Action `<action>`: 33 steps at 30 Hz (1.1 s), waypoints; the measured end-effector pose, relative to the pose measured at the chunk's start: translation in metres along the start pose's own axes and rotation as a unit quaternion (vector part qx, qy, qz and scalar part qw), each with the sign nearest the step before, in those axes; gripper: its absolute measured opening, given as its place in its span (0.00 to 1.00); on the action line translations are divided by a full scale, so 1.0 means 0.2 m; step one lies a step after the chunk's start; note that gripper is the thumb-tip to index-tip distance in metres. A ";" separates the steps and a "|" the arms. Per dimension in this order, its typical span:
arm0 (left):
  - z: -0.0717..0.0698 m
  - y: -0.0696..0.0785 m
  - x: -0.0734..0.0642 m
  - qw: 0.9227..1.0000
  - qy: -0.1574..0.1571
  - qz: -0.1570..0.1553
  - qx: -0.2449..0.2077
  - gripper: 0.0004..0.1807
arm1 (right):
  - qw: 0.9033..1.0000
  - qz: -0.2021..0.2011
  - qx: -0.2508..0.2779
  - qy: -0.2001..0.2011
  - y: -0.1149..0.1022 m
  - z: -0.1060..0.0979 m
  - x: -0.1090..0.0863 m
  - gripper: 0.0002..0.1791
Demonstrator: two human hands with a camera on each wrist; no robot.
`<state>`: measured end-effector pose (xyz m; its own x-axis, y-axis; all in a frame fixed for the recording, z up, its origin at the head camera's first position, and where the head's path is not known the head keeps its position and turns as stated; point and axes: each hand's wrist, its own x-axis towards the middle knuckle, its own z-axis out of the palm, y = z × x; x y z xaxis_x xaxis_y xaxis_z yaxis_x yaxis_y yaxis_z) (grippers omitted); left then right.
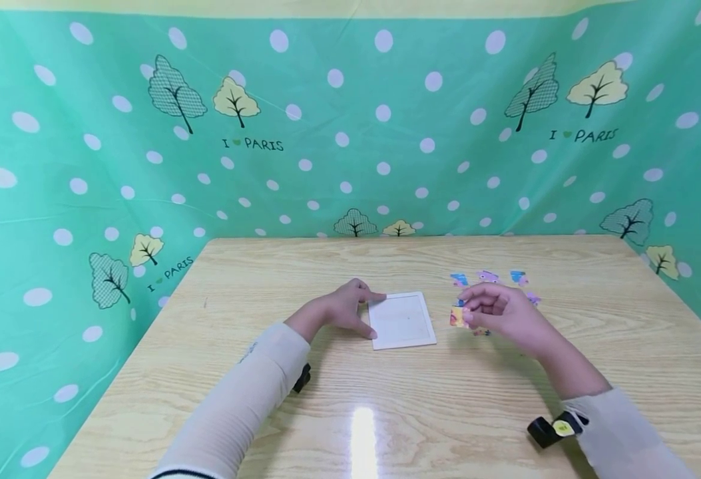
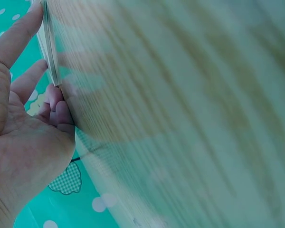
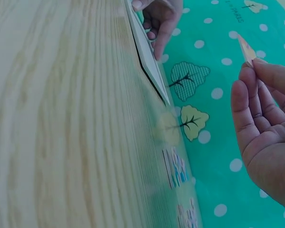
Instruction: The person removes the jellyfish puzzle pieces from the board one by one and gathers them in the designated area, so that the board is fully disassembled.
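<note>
A white, shallow puzzle tray (image 1: 402,321) with a raised rim lies flat on the table, and no pieces show in it. My left hand (image 1: 348,306) touches its left side, thumb at the near corner and index finger at the far edge; in the left wrist view the tray (image 2: 51,52) appears edge-on beside the fingers. Right of the tray, my right hand (image 1: 502,316) pinches a yellow and pink puzzle piece (image 1: 458,317) between thumb and fingers. The right wrist view shows this piece (image 3: 247,50) held up off the table.
Several loose puzzle pieces (image 1: 488,275) lie behind and beneath the right hand, partly hidden by it. The wooden table (image 1: 278,273) ends at a green dotted curtain (image 1: 350,133) behind. A black wrist camera (image 1: 556,429) sits at the right wrist.
</note>
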<state>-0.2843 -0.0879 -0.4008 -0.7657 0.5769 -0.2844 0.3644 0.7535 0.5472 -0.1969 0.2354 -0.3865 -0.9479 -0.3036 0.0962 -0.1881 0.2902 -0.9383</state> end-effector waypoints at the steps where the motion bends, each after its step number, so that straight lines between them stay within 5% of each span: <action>1: 0.00 0.00 0.00 1.000 0.000 0.000 -0.002 0.45 | 1.000 -0.002 -0.001 0.002 0.00 -0.01 -0.01 0.17; 33: 0.00 -0.01 0.00 1.000 0.004 0.009 -0.003 0.46 | 0.983 0.073 -0.105 0.129 0.09 -0.34 -0.18 0.20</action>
<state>-0.2846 -0.0885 -0.4024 -0.7630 0.5883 -0.2677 0.3760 0.7409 0.5565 -0.1830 0.3129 -0.3845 -0.9973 -0.0135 0.0725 -0.0694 0.5032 -0.8614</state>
